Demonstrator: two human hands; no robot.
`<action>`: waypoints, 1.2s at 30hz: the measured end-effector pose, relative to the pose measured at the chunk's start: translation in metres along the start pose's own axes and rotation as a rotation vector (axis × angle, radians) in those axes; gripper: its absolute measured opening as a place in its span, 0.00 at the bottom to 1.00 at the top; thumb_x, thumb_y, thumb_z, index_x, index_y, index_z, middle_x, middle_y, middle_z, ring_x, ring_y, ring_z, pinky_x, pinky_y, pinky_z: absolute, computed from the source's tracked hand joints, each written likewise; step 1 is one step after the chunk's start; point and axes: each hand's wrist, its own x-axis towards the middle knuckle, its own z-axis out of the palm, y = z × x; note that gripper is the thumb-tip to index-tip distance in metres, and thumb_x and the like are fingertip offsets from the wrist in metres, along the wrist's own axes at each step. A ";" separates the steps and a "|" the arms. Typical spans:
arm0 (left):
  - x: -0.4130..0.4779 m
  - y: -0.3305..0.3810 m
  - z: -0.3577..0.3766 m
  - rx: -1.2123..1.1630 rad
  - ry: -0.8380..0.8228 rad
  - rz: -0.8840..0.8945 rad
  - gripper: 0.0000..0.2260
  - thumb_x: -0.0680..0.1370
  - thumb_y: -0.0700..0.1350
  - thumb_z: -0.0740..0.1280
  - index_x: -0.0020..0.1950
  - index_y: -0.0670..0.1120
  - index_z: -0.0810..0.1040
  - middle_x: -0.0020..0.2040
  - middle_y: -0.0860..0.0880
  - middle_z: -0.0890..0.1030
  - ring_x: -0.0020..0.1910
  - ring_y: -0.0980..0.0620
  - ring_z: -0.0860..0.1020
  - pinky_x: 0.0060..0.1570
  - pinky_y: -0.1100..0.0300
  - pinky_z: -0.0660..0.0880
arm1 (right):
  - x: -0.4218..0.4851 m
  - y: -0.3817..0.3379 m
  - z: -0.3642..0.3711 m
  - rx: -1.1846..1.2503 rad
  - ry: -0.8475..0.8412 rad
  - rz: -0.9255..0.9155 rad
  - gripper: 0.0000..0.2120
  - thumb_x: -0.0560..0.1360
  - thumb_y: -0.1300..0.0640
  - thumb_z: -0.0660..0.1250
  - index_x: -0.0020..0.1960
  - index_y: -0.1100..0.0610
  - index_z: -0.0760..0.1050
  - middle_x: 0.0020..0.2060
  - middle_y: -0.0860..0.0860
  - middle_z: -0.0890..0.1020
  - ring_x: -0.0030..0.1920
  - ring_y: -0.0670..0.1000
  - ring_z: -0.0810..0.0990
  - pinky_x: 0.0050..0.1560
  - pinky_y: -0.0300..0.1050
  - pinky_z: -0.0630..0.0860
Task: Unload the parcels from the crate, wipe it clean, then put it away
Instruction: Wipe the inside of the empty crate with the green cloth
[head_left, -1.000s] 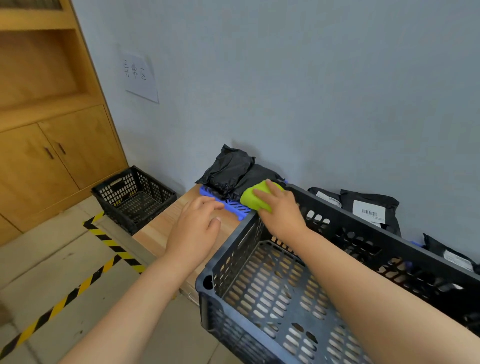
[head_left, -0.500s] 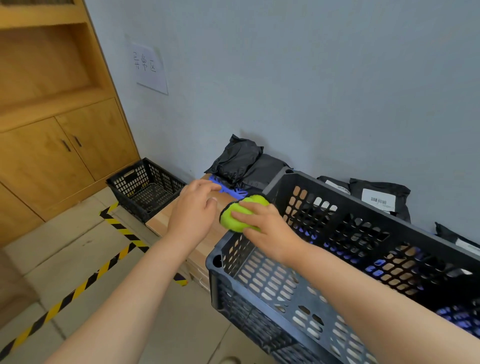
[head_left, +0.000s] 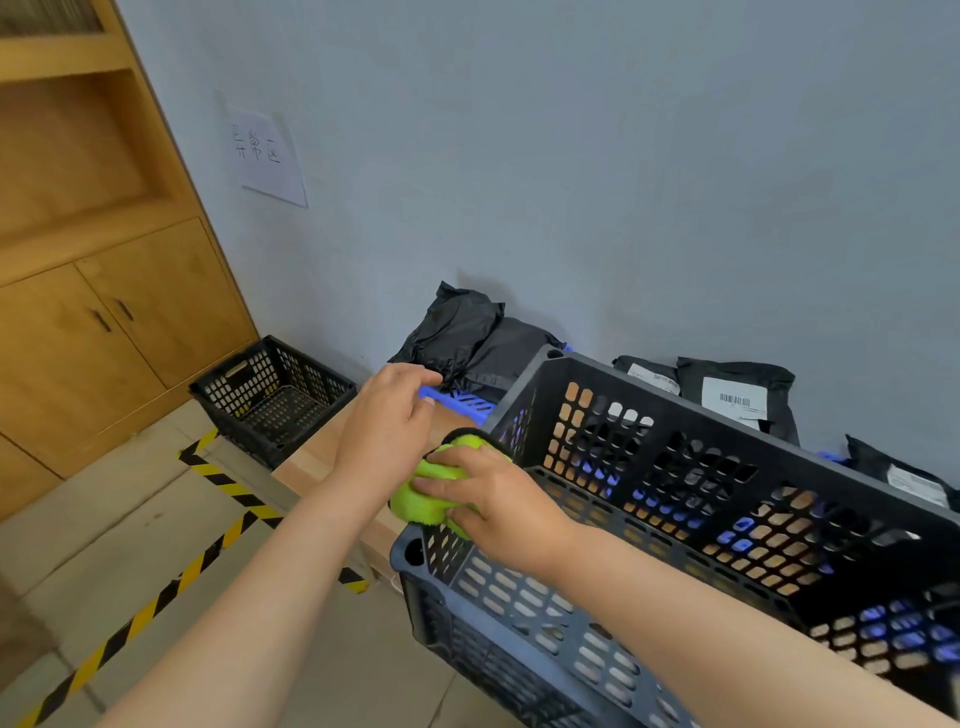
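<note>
Wiping step, we judge: crate (head_left: 675, 410) empty, tilted, 4 o'clock of view; parcels (head_left: 467, 332) at its 12 o'clock by wall (head_left: 623, 182). Our right hand (head_left: 498, 499) clamps green cloth (head_left: 423, 493) on crate's 9 o'clock rim. Our left hand (head_left: 387, 421) loose, empty, cloth's 11 o'clock. Next: drag cloth along rim.

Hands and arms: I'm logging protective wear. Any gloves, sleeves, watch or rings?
Nothing worn shows. The left hand and right hand are ungloved, both forearms are bare to the frame edge, and no watch, band or ring is visible.
</note>
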 end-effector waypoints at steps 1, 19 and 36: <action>0.003 0.000 0.002 -0.002 -0.006 0.007 0.14 0.77 0.37 0.60 0.60 0.46 0.77 0.62 0.49 0.74 0.63 0.51 0.69 0.63 0.58 0.66 | 0.001 0.006 -0.001 -0.009 0.016 0.014 0.22 0.70 0.66 0.67 0.62 0.54 0.77 0.61 0.57 0.76 0.56 0.62 0.74 0.55 0.58 0.74; 0.077 0.009 0.050 -0.010 -0.140 0.109 0.14 0.77 0.37 0.62 0.61 0.46 0.77 0.62 0.50 0.74 0.63 0.51 0.70 0.57 0.63 0.64 | 0.034 0.116 -0.043 -0.142 0.241 0.251 0.20 0.71 0.69 0.68 0.59 0.51 0.80 0.61 0.55 0.77 0.64 0.63 0.70 0.60 0.61 0.71; 0.104 0.053 0.099 -0.026 -0.279 0.269 0.15 0.78 0.39 0.61 0.65 0.47 0.74 0.64 0.51 0.72 0.64 0.53 0.67 0.58 0.64 0.62 | 0.008 0.134 -0.073 -0.792 0.377 0.685 0.24 0.62 0.53 0.75 0.57 0.50 0.77 0.42 0.55 0.76 0.43 0.57 0.74 0.41 0.50 0.72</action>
